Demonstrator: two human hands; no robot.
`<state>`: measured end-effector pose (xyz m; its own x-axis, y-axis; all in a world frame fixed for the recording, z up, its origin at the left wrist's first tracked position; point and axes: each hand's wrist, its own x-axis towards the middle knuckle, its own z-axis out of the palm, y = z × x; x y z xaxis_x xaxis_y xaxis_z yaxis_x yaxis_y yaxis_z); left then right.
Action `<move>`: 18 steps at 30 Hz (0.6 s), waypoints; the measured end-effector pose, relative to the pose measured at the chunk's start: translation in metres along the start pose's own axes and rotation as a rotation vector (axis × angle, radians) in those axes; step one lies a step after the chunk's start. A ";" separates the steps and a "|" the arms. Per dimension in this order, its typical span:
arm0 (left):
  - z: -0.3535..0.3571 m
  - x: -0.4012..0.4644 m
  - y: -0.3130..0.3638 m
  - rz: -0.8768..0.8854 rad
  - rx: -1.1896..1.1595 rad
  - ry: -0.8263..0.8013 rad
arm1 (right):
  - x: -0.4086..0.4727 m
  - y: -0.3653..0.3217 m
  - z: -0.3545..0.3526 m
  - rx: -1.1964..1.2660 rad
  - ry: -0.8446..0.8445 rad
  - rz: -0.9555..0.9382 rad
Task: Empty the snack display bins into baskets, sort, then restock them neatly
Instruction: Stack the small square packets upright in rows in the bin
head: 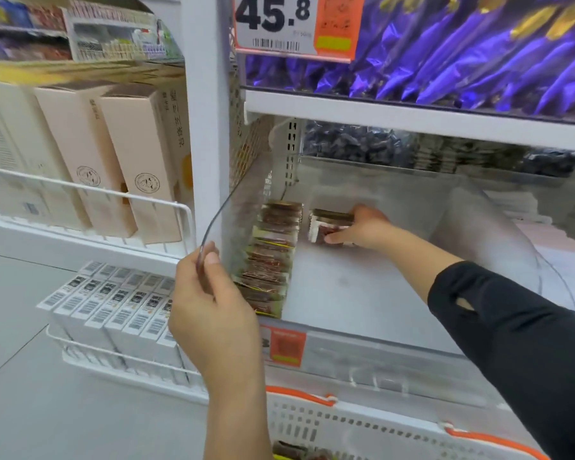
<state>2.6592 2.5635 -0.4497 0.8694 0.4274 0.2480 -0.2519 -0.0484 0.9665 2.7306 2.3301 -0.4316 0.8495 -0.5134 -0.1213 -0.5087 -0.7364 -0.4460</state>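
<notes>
Snack packets: spare ones in white basket (pixel 312 423) nearest. Left hand (pixel 213 310) pinching clear bin flap (pixel 213 220); row (pixel 273 257) standing behind. Right hand (pixel 362 227) deep inside, fingers curled round small stack (pixel 326 224). Risk: flap slipping onto forearm, toppling row.

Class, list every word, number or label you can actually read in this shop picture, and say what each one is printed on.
"45.8": white and orange price tag on the upper shelf edge.
Vertical Chinese print on the pale pink cartons: too blurred to read.
Barcode labels on the white boxes in the wire rack: too small.
Orange label on the clear bin front: blurred.
Brown snack packets: print unreadable.
</notes>
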 end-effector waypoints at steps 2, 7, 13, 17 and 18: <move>0.000 0.000 0.000 -0.004 -0.006 0.002 | 0.004 -0.004 0.002 0.166 0.025 0.086; 0.000 0.000 0.001 0.003 -0.006 0.009 | 0.009 -0.016 0.014 0.537 0.042 0.222; 0.000 0.000 0.000 0.001 -0.013 0.003 | 0.007 -0.011 0.022 0.507 0.070 0.182; 0.000 0.000 0.000 -0.010 -0.015 0.000 | 0.005 -0.009 0.023 0.446 0.056 0.163; 0.000 0.000 0.000 -0.011 -0.015 -0.001 | 0.003 -0.008 0.022 0.438 0.042 0.158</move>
<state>2.6591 2.5637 -0.4500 0.8726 0.4267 0.2376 -0.2489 -0.0302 0.9681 2.7406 2.3441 -0.4477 0.7552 -0.6287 -0.1856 -0.5167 -0.3967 -0.7587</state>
